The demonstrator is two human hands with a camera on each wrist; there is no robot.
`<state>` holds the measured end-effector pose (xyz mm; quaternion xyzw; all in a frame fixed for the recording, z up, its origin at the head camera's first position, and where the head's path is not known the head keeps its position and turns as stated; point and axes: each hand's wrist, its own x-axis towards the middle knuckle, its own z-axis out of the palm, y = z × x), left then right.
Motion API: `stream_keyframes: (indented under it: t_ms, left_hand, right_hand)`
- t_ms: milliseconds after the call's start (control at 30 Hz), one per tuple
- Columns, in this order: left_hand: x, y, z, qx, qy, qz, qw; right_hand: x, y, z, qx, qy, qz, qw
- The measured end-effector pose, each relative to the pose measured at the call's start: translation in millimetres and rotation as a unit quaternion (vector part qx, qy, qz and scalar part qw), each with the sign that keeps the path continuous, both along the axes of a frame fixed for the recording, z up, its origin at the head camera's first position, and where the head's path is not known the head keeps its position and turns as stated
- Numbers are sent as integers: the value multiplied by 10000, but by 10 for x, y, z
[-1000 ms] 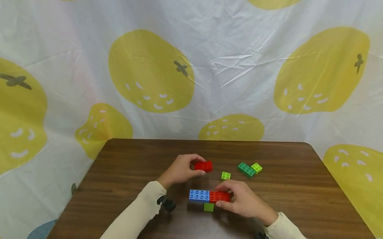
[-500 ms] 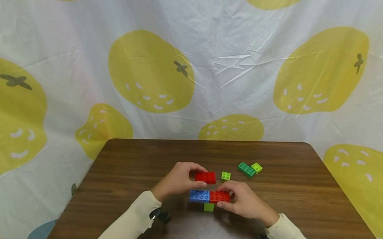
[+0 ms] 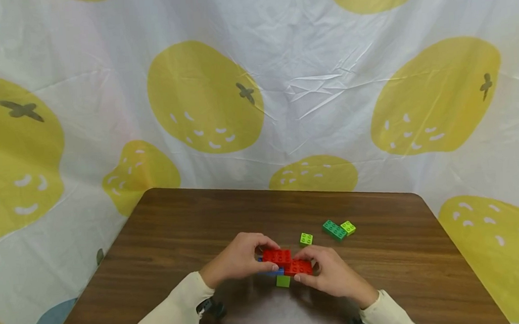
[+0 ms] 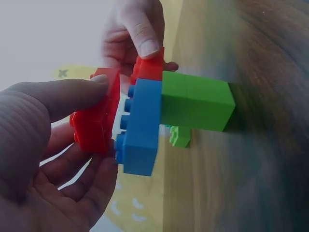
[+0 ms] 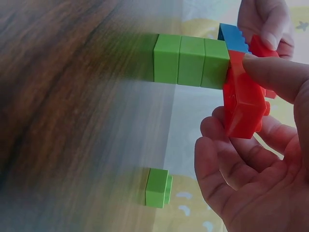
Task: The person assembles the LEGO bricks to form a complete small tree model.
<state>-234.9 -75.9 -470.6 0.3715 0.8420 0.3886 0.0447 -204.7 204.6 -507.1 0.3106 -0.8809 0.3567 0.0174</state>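
Between thumb and fingers, my left hand (image 3: 234, 258) pinches a red toy building brick (image 4: 96, 116). It hovers just over the studs of a blue brick (image 4: 143, 128), with a narrow gap between them in the left wrist view. My right hand (image 3: 333, 275) grips another red brick (image 5: 247, 104), which lies end to end with the blue one. Both sit on top of an upright column of three light green bricks (image 5: 191, 60) standing on the table. From the head view, the raised red brick hides much of the blue one.
Beyond the hands, a single lime green brick (image 3: 306, 239) lies on the brown wooden table (image 3: 191, 215). Further right are a dark green brick (image 3: 334, 230) and a second lime brick (image 3: 348, 227), side by side. A fruit-print curtain (image 3: 305, 114) hangs behind the table's far edge.
My left hand has brought its red brick toward me and down, from behind the structure to just above the blue brick. The right hand has kept its grip and barely moved.
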Motion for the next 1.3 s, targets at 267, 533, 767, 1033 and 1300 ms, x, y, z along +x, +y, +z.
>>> stream_keyframes:
  t_ms: [267, 533, 767, 1033, 1300]
  left_hand:
    - [4, 38, -97, -135, 242, -13, 9996]
    - [29, 31, -107, -50, 90, 45, 9999]
    - [37, -7, -154, 279, -113, 119, 9995]
    - [37, 13, -178, 228, -177, 79, 9996]
    - [57, 46, -189, 276, -30, 194, 9994]
  right_hand:
    - [-1, -1, -1, 9, 2, 2, 10000]
    - [10, -22, 8, -25, 15, 6, 10000]
    - [4, -32, 2, -59, 64, -3, 10000]
    - [8, -6, -21, -104, 5, 71, 9999]
    - [9, 23, -1, -100, -25, 85, 9999]
